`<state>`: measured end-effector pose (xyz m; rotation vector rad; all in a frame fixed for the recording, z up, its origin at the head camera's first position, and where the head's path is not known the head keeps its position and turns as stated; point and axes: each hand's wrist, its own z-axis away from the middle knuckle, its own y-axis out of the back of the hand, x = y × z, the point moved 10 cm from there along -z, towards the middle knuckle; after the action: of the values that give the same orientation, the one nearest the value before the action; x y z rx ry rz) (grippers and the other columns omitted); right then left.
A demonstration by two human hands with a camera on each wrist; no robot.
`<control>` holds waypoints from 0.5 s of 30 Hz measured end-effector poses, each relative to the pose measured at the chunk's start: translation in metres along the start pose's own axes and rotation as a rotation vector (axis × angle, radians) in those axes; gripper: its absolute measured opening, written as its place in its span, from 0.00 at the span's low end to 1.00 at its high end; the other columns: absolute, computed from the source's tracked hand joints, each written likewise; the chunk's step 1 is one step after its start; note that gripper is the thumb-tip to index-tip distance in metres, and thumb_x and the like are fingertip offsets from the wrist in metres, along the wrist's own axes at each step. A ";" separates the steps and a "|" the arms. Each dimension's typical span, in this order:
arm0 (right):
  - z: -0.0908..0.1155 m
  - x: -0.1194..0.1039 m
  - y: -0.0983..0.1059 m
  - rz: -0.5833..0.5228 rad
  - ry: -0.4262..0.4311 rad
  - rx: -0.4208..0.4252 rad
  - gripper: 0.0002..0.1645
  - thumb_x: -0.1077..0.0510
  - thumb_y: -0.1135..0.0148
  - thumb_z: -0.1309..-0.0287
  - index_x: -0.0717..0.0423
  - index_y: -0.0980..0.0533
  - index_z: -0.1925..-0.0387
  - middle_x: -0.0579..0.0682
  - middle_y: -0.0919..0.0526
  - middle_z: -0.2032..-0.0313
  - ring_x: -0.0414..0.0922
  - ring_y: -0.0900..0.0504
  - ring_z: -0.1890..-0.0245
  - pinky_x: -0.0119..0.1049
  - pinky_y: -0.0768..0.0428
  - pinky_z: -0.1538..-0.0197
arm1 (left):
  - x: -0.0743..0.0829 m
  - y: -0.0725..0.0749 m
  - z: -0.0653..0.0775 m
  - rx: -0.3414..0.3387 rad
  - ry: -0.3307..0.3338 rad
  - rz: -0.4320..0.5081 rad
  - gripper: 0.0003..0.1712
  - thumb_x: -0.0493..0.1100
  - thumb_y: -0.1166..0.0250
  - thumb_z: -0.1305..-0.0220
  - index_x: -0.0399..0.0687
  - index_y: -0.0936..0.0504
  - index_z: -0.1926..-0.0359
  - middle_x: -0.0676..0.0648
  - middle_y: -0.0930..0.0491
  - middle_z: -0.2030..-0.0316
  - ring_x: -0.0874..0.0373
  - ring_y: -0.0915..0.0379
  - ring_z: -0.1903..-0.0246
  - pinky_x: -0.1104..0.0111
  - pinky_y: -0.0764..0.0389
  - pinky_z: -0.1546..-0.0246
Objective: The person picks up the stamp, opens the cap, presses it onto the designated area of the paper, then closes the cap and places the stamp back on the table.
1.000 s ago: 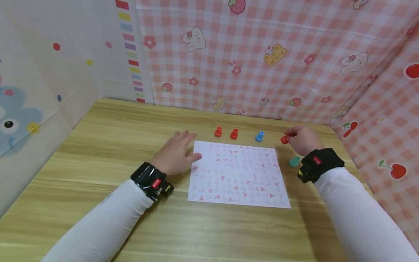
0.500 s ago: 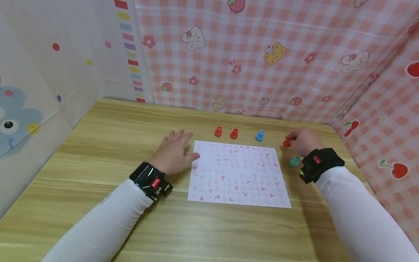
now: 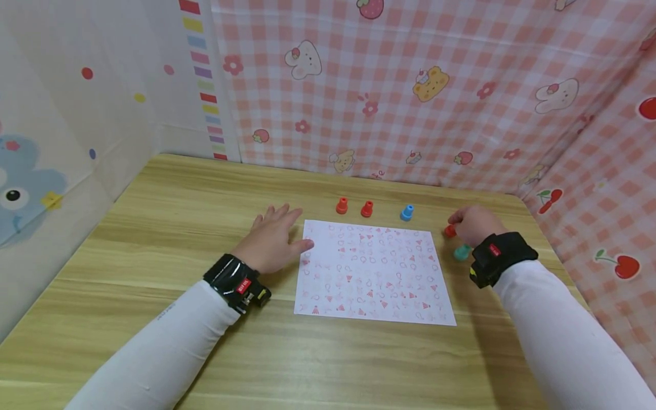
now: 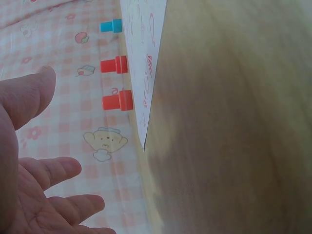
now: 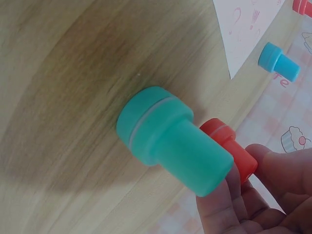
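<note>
My right hand (image 3: 478,228) pinches a red toy stamp (image 3: 450,231) by its narrow handle, right of the paper. In the right wrist view, thumb and fingertips meet around that red stamp (image 5: 224,136), its wide capped end close over the table. A green stamp (image 3: 462,253) stands upright just in front of it, near the wrist strap. My left hand (image 3: 270,242) is spread with straight fingers at the left edge of a white paper (image 3: 333,290) covered in small red prints. Nothing is in that hand; its thumb overlaps the paper's edge in the head view.
Behind the paper stand two red stamps (image 3: 341,206) and a blue stamp (image 3: 407,213), in a row. The wooden table (image 3: 328,364) ends at a pink checked cloth (image 3: 359,114) at the back and another cloth (image 3: 610,199) at the right.
My right hand has drawn the red stamp a little toward me, from beside the blue stamp's row to near the green stamp. The left hand has barely shifted.
</note>
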<state>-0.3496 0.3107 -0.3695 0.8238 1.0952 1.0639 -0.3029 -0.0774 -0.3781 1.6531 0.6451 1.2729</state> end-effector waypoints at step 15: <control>0.001 -0.005 -0.004 0.029 0.020 -0.026 0.20 0.62 0.53 0.40 0.64 0.25 0.49 0.64 0.22 0.55 0.55 0.27 0.63 0.48 0.25 0.60 | -0.003 -0.006 -0.002 -0.011 0.009 -0.008 0.44 0.66 0.42 0.41 0.50 0.41 0.31 0.38 0.50 0.31 0.38 0.64 0.34 0.40 0.60 0.36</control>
<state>-0.3482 0.3052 -0.3713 0.8125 1.0873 1.1106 -0.3046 -0.0764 -0.3842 1.6349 0.6485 1.2765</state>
